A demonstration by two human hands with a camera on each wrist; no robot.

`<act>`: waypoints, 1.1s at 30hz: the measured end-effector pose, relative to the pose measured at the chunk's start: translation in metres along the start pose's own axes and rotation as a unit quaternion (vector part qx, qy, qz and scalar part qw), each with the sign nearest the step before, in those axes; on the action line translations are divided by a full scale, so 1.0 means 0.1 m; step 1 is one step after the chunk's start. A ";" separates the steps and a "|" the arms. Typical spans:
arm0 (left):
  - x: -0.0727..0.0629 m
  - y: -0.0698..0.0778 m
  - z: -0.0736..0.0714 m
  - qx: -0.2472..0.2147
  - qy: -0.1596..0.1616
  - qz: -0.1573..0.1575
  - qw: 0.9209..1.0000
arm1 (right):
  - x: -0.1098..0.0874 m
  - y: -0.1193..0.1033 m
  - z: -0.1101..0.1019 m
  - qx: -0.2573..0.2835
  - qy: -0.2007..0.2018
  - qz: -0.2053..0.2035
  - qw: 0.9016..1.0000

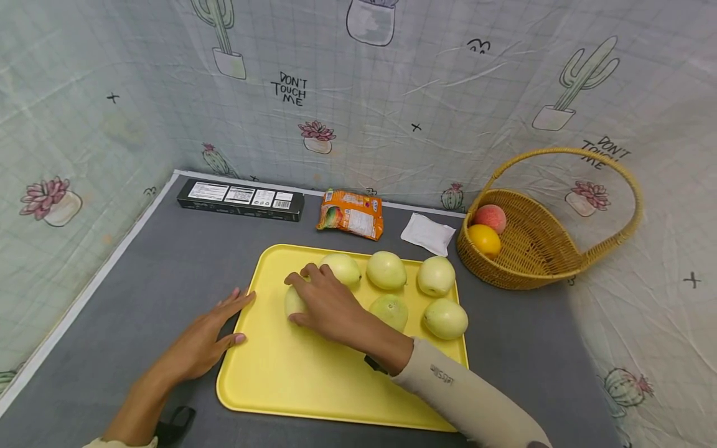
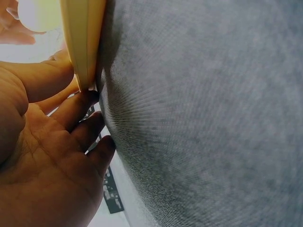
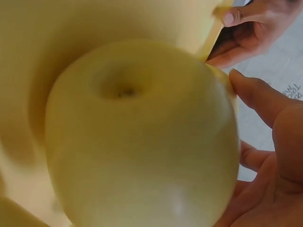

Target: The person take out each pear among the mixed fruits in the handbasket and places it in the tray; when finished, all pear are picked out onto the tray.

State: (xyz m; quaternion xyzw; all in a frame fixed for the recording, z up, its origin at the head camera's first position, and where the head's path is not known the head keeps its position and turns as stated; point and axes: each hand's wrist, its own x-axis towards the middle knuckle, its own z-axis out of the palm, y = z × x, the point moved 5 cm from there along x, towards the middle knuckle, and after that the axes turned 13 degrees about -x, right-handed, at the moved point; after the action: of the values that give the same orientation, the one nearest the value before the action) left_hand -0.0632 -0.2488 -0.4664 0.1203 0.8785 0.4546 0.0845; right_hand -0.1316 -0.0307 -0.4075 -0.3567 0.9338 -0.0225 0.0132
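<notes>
My right hand (image 1: 330,308) reaches across the yellow tray (image 1: 313,379) and holds a pale green fruit (image 1: 294,303) at the tray's upper left. In the right wrist view that round fruit fills the middle, its dimpled end showing, thumb and fingers against its side. Several similar fruits (image 1: 386,270) sit in the right half of the tray, one close beside the right hand. My left hand (image 1: 198,342) is at the tray's left edge. Its thumb and fingertips touch the rim, seen close in the left wrist view, with the fingers spread and fairly straight.
A wicker basket (image 1: 521,280) with a tall handle stands right of the tray, holding a peach (image 1: 490,219) and a yellow-orange fruit (image 1: 484,241). Along the back lie a long black box (image 1: 241,200), an orange snack packet (image 1: 351,214) and a white packet (image 1: 428,233). A printed curtain hangs behind.
</notes>
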 end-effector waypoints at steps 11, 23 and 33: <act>0.00 -0.02 0.00 -0.007 -0.004 -0.002 1.000 | 0.01 -0.03 0.03 -0.021 -0.007 0.018 1.000; 0.00 -0.05 -0.02 0.001 0.000 0.001 1.000 | -0.08 0.03 -0.03 0.004 0.010 0.022 1.000; 0.00 -0.03 -0.03 -0.001 0.010 0.000 1.000 | -0.50 0.33 -0.24 0.048 0.079 0.037 0.995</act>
State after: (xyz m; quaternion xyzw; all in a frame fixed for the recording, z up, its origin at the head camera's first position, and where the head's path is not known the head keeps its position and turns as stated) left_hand -0.0644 -0.2525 -0.4672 0.1152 0.8791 0.4563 0.0755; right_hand -0.1169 0.0280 -0.3851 -0.3184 0.9422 -0.0951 -0.0431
